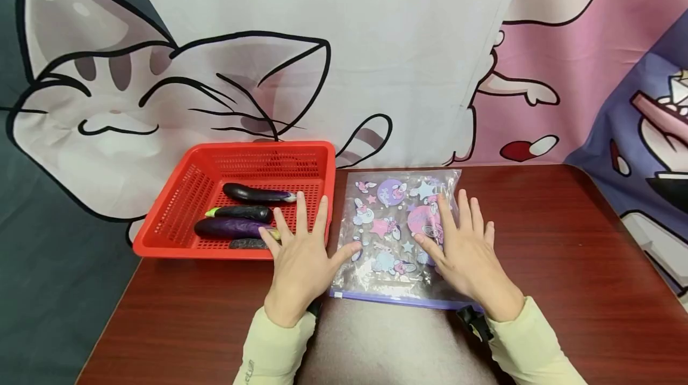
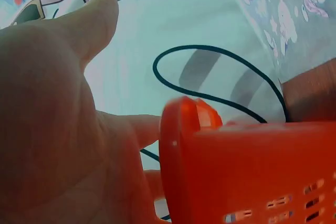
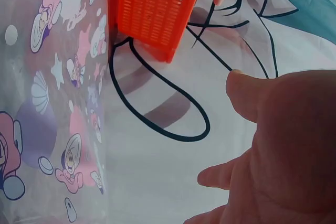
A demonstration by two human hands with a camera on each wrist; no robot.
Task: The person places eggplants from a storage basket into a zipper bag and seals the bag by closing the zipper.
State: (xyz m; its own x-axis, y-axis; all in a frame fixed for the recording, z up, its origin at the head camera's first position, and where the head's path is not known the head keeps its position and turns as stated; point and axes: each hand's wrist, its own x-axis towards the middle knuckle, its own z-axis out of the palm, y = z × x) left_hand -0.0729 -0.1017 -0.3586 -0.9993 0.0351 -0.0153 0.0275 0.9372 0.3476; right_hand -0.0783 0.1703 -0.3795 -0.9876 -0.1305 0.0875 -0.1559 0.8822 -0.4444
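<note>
In the head view my left hand (image 1: 301,265) is spread palm down above the near right corner of a red plastic basket (image 1: 161,248), holding nothing. Fingers straight and apart, my right hand (image 1: 467,253) hovers over the right side of a clear zip bag (image 1: 398,280) with pastel cartoon prints. The bag lies flat, its purple zip edge toward me. Inside the basket are a dark eggplant (image 1: 255,193), another with a green tip (image 1: 244,213), and a purple eggplant (image 1: 228,228). A dark piece (image 1: 247,243) beside them is partly hidden by the basket's near wall.
The brown wooden table (image 1: 564,265) runs to a cloth backdrop (image 1: 419,62) with cartoon prints, which hangs along its far edge. A greyish mat (image 1: 387,343) lies in front of the bag, between my forearms.
</note>
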